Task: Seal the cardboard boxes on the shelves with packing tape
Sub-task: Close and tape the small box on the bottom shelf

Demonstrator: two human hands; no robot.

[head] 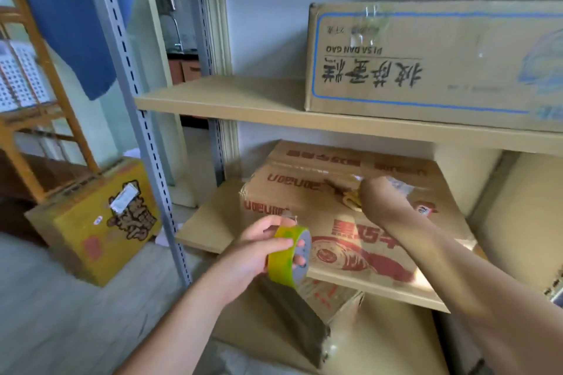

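Yellow-green packing tape roll [288, 256] gripped in left hand [253, 253], just before red-printed noodle carton [344, 216]. Right hand [380, 201] on carton top, fingers hidden. Carton seam apparently unsealed; upper carton [426, 64] already clear-taped.

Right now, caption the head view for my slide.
Left hand holds tape roll; right hand reaches onto red-printed box on the middle shelf.
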